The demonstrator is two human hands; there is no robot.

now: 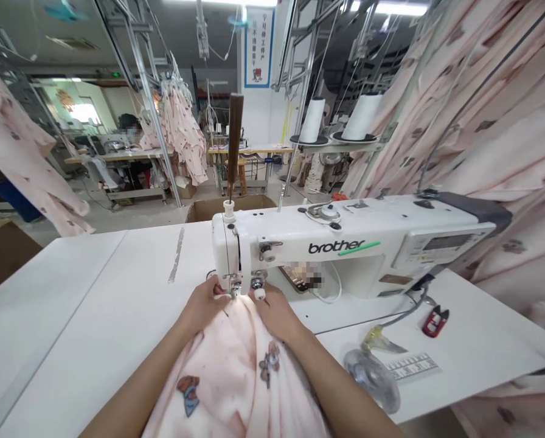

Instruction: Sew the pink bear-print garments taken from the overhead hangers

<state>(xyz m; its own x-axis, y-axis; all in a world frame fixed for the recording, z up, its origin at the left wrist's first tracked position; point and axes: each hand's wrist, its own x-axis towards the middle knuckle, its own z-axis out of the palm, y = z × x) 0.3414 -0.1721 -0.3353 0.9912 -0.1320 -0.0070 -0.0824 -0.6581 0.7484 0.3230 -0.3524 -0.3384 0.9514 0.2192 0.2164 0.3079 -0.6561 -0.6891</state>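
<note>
A pink fabric (227,377) with small printed figures drapes from the needle area of a white sewing machine (295,231) down over the near table edge. My left hand (204,304) grips the fabric just left of the needle, fingers pinched at its edge. On the other side, my right hand (272,310) rests on the fabric close to the presser foot, partly behind the machine head; its fingertips are hidden. The machine's lamp lights the cloth between both hands.
On the white table (117,304) at right lie a ruler (412,366), a clear round plastic item (373,377) and small red-handled snips (435,321). A phone (302,277) lies behind the machine arm. Thread cones (312,120) stand behind; pink cloth (505,121) hangs at right.
</note>
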